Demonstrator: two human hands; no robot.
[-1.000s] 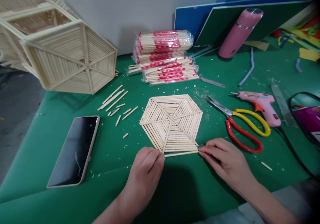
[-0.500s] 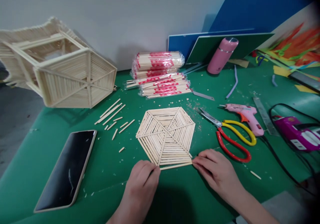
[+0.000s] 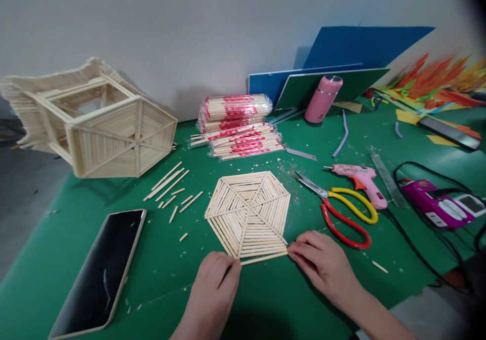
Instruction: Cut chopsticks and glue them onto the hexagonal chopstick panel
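Observation:
A six-sided panel of wooden sticks [image 3: 248, 211] lies flat on the green table, with spokes crossing at its middle. Along its near edge runs a single wooden stick [image 3: 265, 258], slightly apart from the panel at the left. My left hand [image 3: 214, 287] pinches the stick's left end by the panel's near corner. The other end is between the closed fingertips of my right hand [image 3: 322, 259]. Right of the panel lie scissors [image 3: 341, 211] with one yellow and one red handle, blades apart. Beyond them is a pink glue gun [image 3: 362, 180].
A phone [image 3: 100, 271] and loose cut sticks [image 3: 167, 182] lie at left. Behind them stands a stick-built model [image 3: 125, 137]. Bagged chopsticks [image 3: 239, 147], a pink flask [image 3: 324, 99] and a blade [image 3: 301, 153] are farther back. A purple device [image 3: 436, 203] with cables sits right.
The camera view has shifted, so most things sit lower and the right side further left. Both hands keep their pinch on the stick, which has hardly moved against the panel.

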